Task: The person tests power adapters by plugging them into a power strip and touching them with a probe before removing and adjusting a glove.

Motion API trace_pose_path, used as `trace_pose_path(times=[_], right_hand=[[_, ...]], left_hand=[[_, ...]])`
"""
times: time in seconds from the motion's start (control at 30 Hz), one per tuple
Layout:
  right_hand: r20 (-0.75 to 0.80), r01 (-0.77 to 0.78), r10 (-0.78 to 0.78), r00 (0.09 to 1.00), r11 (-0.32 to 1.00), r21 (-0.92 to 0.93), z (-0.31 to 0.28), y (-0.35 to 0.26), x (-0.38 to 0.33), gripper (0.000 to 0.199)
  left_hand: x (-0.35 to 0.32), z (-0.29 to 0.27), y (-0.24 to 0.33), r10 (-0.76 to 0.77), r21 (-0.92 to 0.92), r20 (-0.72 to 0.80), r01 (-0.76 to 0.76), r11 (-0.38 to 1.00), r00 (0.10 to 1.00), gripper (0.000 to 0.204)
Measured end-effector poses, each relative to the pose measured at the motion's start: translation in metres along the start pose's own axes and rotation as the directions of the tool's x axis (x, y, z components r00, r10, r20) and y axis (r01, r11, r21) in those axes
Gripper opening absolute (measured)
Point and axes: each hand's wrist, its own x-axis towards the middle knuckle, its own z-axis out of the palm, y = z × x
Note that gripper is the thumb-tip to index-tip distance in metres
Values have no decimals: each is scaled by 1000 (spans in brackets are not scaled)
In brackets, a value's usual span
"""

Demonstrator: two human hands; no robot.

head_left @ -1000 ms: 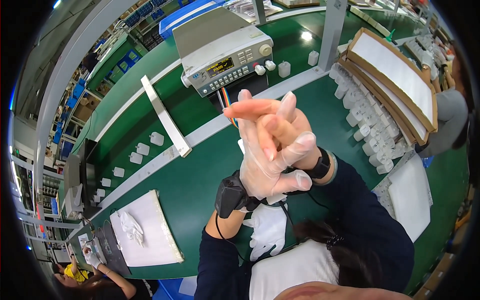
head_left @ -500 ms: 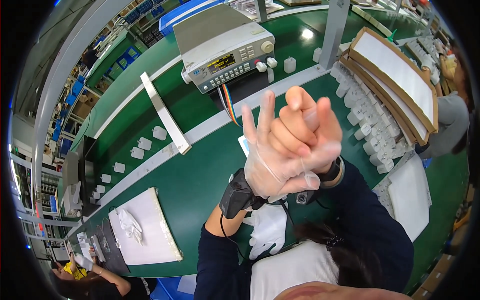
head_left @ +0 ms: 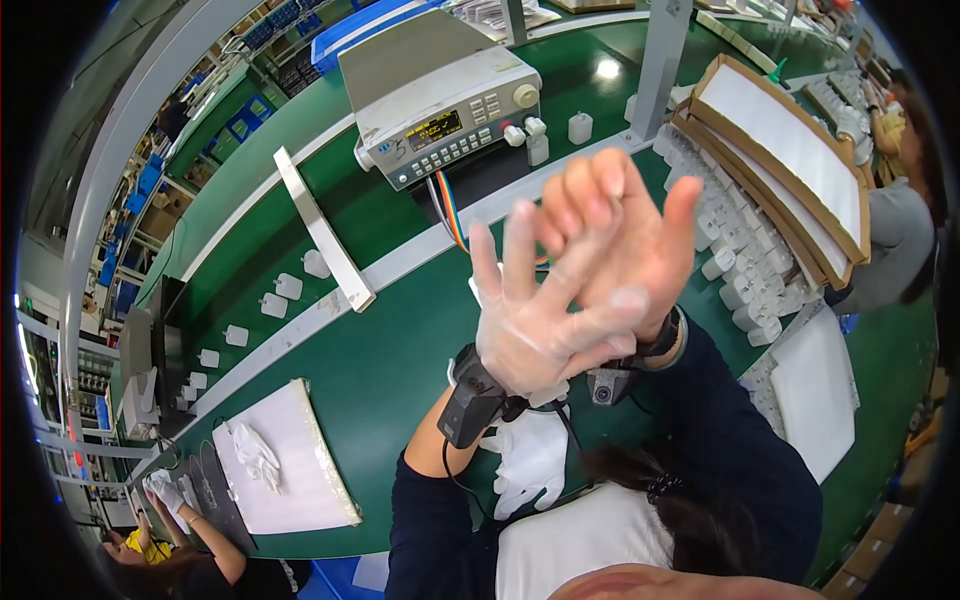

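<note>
My left hand (head_left: 540, 335) wears a thin clear plastic glove (head_left: 520, 350), its fingers spread and the hand raised above the green bench. Against it, my bare right hand (head_left: 640, 235) curls its fingers over one gloved finger of the left hand, with the right thumb standing apart. Motion blurs the fingertips a little. Each wrist carries a strap with a small black camera (head_left: 473, 397). Beneath my wrists lies a white cloth glove (head_left: 530, 460).
A bench tester (head_left: 440, 120) with a lit screen and coloured wires stands at the back. White plastic blocks (head_left: 740, 290) line the right, beside cardboard trays (head_left: 790, 150). Left are a white beam (head_left: 325, 230) and a foam sheet (head_left: 300, 480) with crumpled white gloves (head_left: 255, 455). Other people work at both sides.
My right hand has loosened from a tight curl, its palm now showing more and its thumb wider apart. The left hand has shifted slightly left. At lower left, another person's hands have moved.
</note>
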Motion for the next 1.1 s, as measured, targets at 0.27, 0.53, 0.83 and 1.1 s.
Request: trace_pose_path(times=[0.27,0.53,0.83,1.1], right_hand=[[-349,-300,199,916,916,-267,18,4,4,41],[-121,-373,401,908,905,205,-3,3,-3,42],[-518,-293,317,794,947,131,19,-7,15,42],[15,-365,364,931,930,36,-8,-22,2,39]], left_hand=[[13,-7,9,-243,-301,167,284,910,956,52],[14,-10,-18,354,-24,338,-368,929,872,55],[1,-8,-13,111,-433,65,-73,898,992,59],[2,-7,-7,205,-287,230,-135,948,951,61]])
